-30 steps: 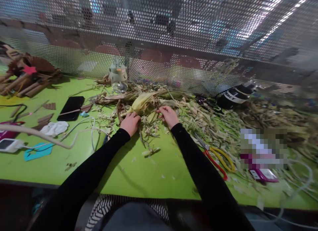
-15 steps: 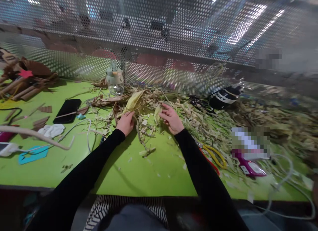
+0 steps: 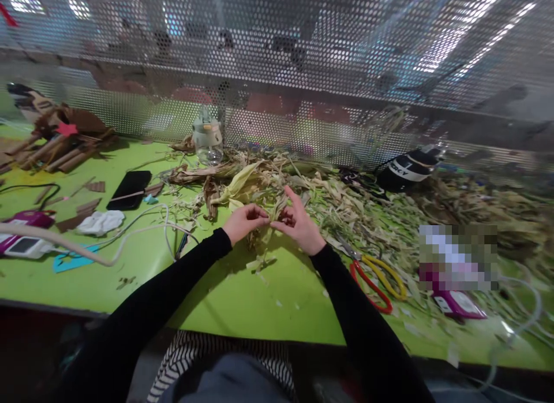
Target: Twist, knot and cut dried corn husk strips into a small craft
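Note:
Both hands meet over the near edge of the husk pile, around a small pale-green piece of corn husk [image 3: 276,210]. My left hand [image 3: 246,221] pinches its lower end between thumb and fingertips. Thumb and fingers of my right hand [image 3: 298,223] grip the same piece from the right, with the index finger stretched upward. Just behind my left hand lies a larger yellow-green husk bundle [image 3: 242,182], apart from the fingers. A short husk scrap [image 3: 261,262] rests on the green table [image 3: 259,310] below the hands.
Scissors [image 3: 372,276] with red and yellow handles lie right of my right forearm. Behind stand a clear bottle [image 3: 208,140] and a perforated metal screen [image 3: 268,62]. A black phone [image 3: 128,189], white cable [image 3: 142,227] and purple glue gun [image 3: 459,302] lie about. A black bottle [image 3: 409,169] leans among husk shreds.
My left hand has let go of the large yellow-green husk bundle and moved right and nearer. My right hand has brought the small husk piece slightly nearer, and both hands now hold it.

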Demonstrator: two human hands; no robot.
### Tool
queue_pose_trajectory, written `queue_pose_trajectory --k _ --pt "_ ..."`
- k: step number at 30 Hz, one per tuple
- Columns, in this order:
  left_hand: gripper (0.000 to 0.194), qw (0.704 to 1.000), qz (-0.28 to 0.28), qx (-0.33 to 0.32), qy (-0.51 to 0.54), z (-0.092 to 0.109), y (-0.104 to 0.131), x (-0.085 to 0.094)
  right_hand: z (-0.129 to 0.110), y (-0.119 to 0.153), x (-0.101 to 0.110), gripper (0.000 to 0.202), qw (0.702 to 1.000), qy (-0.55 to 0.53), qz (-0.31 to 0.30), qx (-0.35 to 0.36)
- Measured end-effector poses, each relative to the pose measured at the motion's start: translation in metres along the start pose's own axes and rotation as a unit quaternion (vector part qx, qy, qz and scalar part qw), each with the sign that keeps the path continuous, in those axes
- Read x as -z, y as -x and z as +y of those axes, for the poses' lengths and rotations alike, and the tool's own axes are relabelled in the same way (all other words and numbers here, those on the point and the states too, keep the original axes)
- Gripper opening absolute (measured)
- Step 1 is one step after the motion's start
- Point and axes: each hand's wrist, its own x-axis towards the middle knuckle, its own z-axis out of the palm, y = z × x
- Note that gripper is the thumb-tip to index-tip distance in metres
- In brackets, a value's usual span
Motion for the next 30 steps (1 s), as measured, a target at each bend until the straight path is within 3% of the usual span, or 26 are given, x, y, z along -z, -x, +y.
queue_pose_trajectory --k 3,7,13,18,23,26,30 --pt "0.027 0.997 0.017 0.027 0.076 -0.005 0.000 -0.002 -0.002 0.004 -0.003 0.094 1.000 -0.011 0.002 0.003" --pt "0.030 0.992 -0.027 0.075 0.094 -0.005 0.002 -0.002 -0.003 0.006 -0.001 0.094 0.999 -0.032 -0.009 -0.006" --pt "0.031 0.990 -0.015 0.036 0.134 -0.008 0.003 -0.003 0.002 0.006 -0.001 0.089 0.987 -0.115 0.099 -0.053" --pt "0.033 0.991 -0.028 0.025 0.132 -0.009 0.002 -0.006 0.005 0.007 -0.007 0.041 0.980 -0.124 0.074 -0.139" --pt "0.034 0.991 -0.057 0.034 0.120 0.000 0.007 -0.008 0.000 0.010 -0.008 0.030 0.985 -0.120 0.090 -0.080" --pt "0.034 0.991 -0.069 0.022 0.110 0.007 0.012 -0.012 -0.009 0.012 -0.009 0.029 0.991 -0.107 0.058 -0.055" --pt "0.033 0.994 -0.010 -0.012 0.109 0.009 0.015 -0.016 -0.017 0.015 -0.014 0.022 0.992 -0.074 0.087 -0.045"
